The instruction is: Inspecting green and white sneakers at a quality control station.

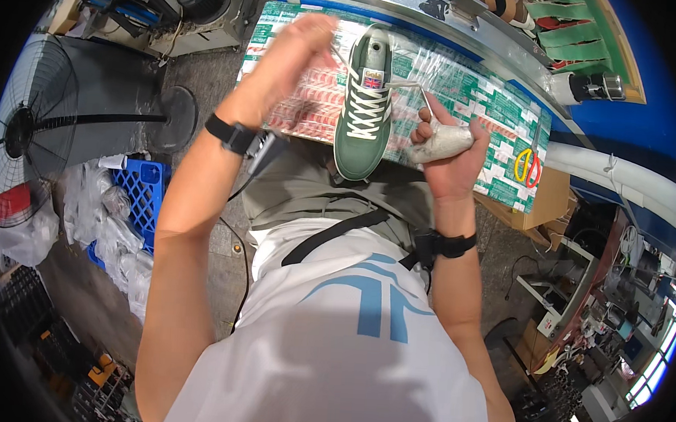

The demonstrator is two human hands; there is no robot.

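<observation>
A green sneaker (363,147) with white laces stands on the wrapped bench top, toe toward me, a small flag patch on its tongue. My left hand (304,52), blurred by motion, is raised beside the shoe's left side. One end of the shoelace (370,109) runs up to its closed fingers. In my right hand (459,160), right of the shoe, a whitish, worn, bulbous object (445,142) is gripped; its kind is unclear. The other lace end stretches from the shoe to a thin piece above these right fingers, lace or hook, I cannot tell which.
Scissors with yellow and red handles (527,167) lie at the bench's right end. Shoe parts (569,40) stand on a rack behind. A metal rail (409,12) edges the far side. To the left are a fan (25,130) and a blue crate (140,197) by plastic bags.
</observation>
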